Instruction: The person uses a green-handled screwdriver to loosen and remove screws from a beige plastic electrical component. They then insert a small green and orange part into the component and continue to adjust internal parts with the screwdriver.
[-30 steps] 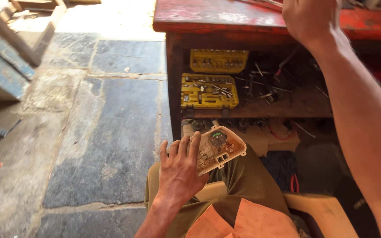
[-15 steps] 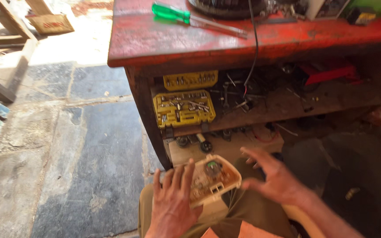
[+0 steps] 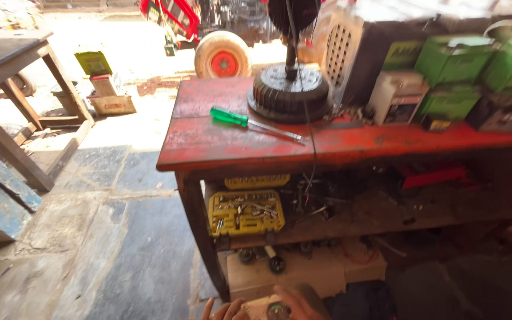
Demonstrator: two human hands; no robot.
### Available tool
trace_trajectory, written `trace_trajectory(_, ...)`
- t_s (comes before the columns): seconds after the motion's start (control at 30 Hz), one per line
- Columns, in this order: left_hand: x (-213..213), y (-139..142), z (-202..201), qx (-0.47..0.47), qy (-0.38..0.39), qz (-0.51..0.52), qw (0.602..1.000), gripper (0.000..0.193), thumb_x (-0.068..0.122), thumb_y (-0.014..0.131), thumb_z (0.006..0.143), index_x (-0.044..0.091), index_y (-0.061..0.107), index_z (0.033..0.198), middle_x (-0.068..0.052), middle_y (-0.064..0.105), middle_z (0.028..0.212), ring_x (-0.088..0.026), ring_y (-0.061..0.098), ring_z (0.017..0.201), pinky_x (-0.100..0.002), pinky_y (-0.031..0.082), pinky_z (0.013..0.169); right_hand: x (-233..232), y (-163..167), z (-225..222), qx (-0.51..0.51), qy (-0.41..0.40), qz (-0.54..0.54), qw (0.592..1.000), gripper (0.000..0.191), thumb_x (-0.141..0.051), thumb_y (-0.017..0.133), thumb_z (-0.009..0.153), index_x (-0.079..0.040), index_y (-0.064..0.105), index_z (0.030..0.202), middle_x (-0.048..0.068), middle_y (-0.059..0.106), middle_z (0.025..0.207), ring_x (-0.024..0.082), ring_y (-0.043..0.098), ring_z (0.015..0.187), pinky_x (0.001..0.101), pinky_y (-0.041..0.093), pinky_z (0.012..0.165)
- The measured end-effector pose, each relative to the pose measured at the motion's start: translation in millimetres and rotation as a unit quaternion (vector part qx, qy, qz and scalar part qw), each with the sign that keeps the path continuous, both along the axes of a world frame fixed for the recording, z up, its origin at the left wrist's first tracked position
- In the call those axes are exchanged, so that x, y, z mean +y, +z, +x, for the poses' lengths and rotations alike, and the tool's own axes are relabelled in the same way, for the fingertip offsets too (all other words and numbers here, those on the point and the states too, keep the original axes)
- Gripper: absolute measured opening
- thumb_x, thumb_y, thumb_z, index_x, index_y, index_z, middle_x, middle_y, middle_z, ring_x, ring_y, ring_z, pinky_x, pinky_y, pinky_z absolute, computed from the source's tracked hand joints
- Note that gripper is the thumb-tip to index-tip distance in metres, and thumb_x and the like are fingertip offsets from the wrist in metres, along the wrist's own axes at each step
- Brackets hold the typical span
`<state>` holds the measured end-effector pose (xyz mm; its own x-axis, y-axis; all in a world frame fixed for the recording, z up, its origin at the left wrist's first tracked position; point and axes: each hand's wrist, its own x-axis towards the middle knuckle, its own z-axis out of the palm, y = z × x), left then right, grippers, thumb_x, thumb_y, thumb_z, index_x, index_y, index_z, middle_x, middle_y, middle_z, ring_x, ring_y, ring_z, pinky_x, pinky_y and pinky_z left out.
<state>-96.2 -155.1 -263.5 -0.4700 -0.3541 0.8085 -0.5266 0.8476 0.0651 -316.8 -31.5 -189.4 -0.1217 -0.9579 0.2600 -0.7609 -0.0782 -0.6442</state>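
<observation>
Sunlit stone floor [image 3: 90,237] runs under a red bench [image 3: 220,142], and I'm looking mostly at that bench now, not at my hands. On top lie a green screwdriver [image 3: 250,122], a round black drum [image 3: 290,92] with a cable hanging from it, and green boxes [image 3: 475,71] at the far right. The shelf below holds a yellow socket tray [image 3: 245,211] among loose tools.

As for the work, I judge it barely readable from here: the cream housing [image 3: 265,309] with its small round dial sits at the very bottom edge, between my hands, low in front of the bench. Nothing shows it opened or taken apart, and the screwdriver lies untouched on the bench.

My left hand [image 3: 223,310] shows only fingertips, raised beside the housing; my right hand [image 3: 303,301] shows a curved back over it. I cannot tell whether either truly grips it. Everything lower is cut off, and the far right is blurred.
</observation>
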Motion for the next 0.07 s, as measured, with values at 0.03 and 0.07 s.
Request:
trace_trajectory(0.03, -7.1, -7.0, -6.3, -0.004, -0.001, -0.012, 1.0, 0.026, 0.032, 0.073, 0.086, 0.026, 0.066, 0.11, 0.01, 0.075, 0.114, -0.006, 0.067, 0.099, -0.059, 0.04, 0.111, -4.5, -7.1, -2.8, 0.035, -0.003, -0.008, 0.999, 0.053, -0.03, 0.073, 0.094, -0.017, 0.058, 0.143, 0.014, 0.06, 0.142, 0.033, 0.052, 0.139, 0.0498, 0.03, 0.119)
trace_trajectory(0.07, -14.1, -13.7, -11.3, -0.009, -0.001, -0.028, 1.0, 0.024, 0.033, 0.073, 0.086, 0.027, 0.066, 0.109, 0.012, 0.076, 0.114, -0.004, 0.066, 0.098, -0.059, 0.04, 0.112, -10.9, -13.5, -4.7, 0.075, -0.003, -0.019, 0.997, 0.047, -0.03, 0.07, 0.097, -0.018, 0.061, 0.141, 0.012, 0.062, 0.14, 0.033, 0.054, 0.138, 0.0508, 0.03, 0.118)
